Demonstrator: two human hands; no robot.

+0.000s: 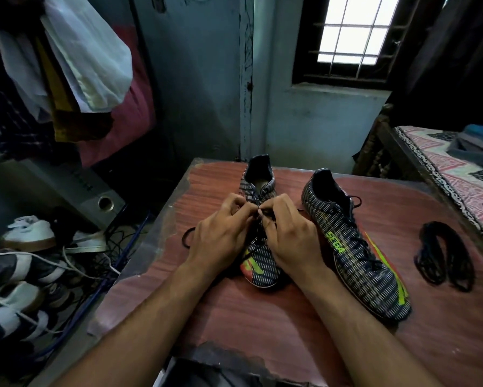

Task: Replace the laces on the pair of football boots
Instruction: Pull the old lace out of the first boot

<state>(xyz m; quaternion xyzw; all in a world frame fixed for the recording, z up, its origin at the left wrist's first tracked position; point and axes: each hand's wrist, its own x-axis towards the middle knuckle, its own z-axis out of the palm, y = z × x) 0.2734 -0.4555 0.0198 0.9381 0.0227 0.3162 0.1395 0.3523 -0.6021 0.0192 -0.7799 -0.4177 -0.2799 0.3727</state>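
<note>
Two dark football boots with white dashes and neon-green trim stand on a reddish wooden table [234,317]. The left boot [258,177] points its toe toward me, and both hands work over its lacing. My left hand [220,233] pinches a black lace [188,237] at the eyelets, and a loop of that lace trails off to the left. My right hand [290,236] pinches the same lace close beside it. The right boot [354,241] stands laced, apart from both hands. A bundle of loose black laces [444,255] lies to its right.
A wire rack with several white and dark shoes [25,275] sits left of the table, beside a grey speaker [67,188]. Clothes [75,65] hang at the upper left. A bed with a patterned cover [444,169] borders the table's right side. The table's veneer is chipped along its left edge.
</note>
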